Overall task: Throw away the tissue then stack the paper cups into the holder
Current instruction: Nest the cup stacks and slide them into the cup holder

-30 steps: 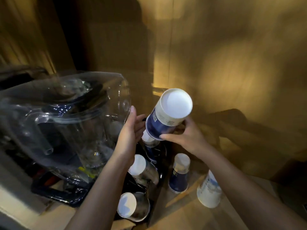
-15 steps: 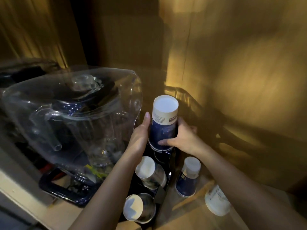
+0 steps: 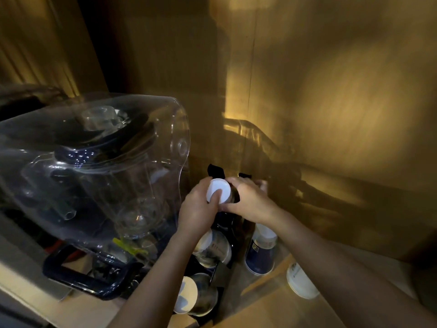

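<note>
cup (image 3: 218,190) just dropped way down into the holder (image 3: 215,169), left hand (image 3: 197,210) pressing, right hand (image 3: 248,201) gripping its side, so blue cup (image 3: 260,253) at 5 o'clock probably goes next

Cup (image 3: 218,191) body hidden by both hands, only white base showing. Holder (image 3: 215,171) mostly dark, hidden behind hands. Blender (image 3: 89,166) cut off at left edge, blurred.
</note>
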`<control>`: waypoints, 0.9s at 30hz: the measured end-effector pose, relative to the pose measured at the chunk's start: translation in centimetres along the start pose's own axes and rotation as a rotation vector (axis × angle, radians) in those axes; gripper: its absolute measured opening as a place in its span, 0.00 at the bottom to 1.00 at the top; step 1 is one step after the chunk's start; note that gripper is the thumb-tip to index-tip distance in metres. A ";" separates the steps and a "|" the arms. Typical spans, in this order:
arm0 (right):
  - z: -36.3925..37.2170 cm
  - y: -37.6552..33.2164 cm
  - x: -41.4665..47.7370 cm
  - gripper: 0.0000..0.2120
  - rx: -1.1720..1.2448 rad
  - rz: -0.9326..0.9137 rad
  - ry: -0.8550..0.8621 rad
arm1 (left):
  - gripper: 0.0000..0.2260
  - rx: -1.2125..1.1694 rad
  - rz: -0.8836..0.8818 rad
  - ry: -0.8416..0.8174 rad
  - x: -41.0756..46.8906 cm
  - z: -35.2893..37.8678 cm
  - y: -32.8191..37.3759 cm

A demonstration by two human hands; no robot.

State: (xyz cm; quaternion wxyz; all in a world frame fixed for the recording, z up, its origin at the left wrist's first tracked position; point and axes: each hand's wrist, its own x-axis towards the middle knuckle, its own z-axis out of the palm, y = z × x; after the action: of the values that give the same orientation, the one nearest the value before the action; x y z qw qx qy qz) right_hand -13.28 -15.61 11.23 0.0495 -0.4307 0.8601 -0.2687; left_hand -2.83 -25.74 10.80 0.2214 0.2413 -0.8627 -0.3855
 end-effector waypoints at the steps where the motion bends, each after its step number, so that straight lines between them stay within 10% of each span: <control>1: -0.1 0.0 -0.1 0.33 -0.010 -0.006 -0.010 | 0.17 0.014 0.007 -0.012 0.0 0.0 -0.1; 11: -3.5 3.6 -3.4 0.29 0.251 -0.013 0.064 | 0.17 0.023 0.214 0.150 -1.9 1.4 5.2; 19: -5.4 11.2 -9.3 0.31 0.256 0.301 0.091 | 0.18 -0.030 0.273 -0.166 -4.6 10.9 6.5; 27: -1.3 17.5 -15.6 0.46 0.265 0.499 -0.074 | 0.35 -0.041 -0.096 -0.681 -6.8 21.1 1.6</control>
State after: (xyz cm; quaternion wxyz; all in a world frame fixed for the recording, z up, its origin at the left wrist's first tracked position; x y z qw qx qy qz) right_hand -16.52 5.37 1.19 0.2011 -0.2049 0.8946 -0.3423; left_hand -9.83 -9.04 -2.01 -0.0931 0.1345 -0.8668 -0.4711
